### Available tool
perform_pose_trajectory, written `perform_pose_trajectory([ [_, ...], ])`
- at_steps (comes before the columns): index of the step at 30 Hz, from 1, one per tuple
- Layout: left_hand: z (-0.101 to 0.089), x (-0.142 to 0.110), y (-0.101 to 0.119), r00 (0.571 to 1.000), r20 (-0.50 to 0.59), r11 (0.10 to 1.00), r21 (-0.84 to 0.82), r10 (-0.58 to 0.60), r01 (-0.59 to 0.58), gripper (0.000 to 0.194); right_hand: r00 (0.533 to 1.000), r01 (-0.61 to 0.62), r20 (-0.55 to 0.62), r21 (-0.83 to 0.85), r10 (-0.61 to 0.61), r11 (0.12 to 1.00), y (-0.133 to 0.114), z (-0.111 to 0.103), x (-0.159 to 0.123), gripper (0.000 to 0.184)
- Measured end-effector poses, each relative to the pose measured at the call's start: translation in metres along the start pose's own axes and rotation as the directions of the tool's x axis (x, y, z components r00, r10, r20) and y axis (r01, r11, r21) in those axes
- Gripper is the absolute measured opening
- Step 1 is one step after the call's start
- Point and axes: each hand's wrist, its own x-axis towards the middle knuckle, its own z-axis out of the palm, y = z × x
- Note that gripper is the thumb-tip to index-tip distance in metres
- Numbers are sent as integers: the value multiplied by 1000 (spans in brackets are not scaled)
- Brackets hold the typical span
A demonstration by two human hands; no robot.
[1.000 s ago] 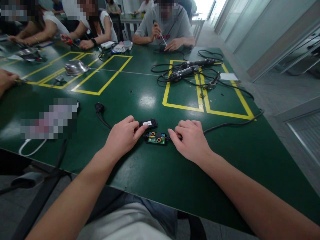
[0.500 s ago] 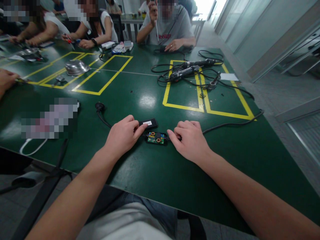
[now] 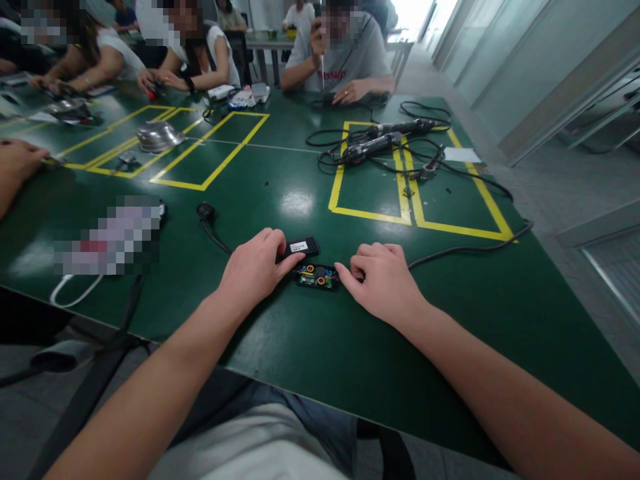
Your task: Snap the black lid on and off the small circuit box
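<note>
Between my hands, a small circuit board (image 3: pixel 321 281) with copper-coloured coils lies in an open black case half (image 3: pixel 316 287) on the table. Just behind it is the black ribbed case cover (image 3: pixel 311 246) with a white label. My left hand (image 3: pixel 254 264) is closed at the case's left end, its thumb at the edge, where the cord with the black plug (image 3: pixel 205 213) runs in under the fingers. At the right end my right hand (image 3: pixel 383 277) has curled fingers around the black cable (image 3: pixel 450 250), thumb tip touching the case corner. My palms hide part of both cords.
Black electric screwdrivers (image 3: pixel 373 147) with looped cables lie at the back right among yellow tape lines. A metal bowl-shaped part (image 3: pixel 159 136) stands at the back left. A pixelated object (image 3: pixel 113 237) with a white strap is at left. Co-workers sit across the table (image 3: pixel 280 333).
The view has shifted slightly. The board appears lower in its case, with less green showing and more black rim. My hands stay at the two ends.
</note>
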Motion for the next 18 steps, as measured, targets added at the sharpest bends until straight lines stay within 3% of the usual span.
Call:
perform_pose_trajectory([
  [3, 1, 0, 1, 1000, -18, 1000, -8, -5, 5, 25, 1000, -11, -4, -18, 11, 1000, -1, 0, 0, 51],
  [8, 4, 5, -4, 989, -41, 978, -148, 143, -148, 26, 1000, -17, -13, -38, 16, 999, -1, 0, 0, 51],
  [12, 3, 8, -9, 994, 15, 960, -259, 113, -105, 27, 999, -27, -21, -40, 26, 999, 0, 1, 1, 51],
  [15, 0, 5, -10, 995, -43, 958, -269, 90, -98, 25, 999, -24, -32, -44, 23, 999, 0, 2, 1, 50],
  [18, -4, -3, -10, 973, -126, 916, -331, 194, -226, 31, 999, -29, -30, -51, 28, 998, -2, 2, 1, 49],
])
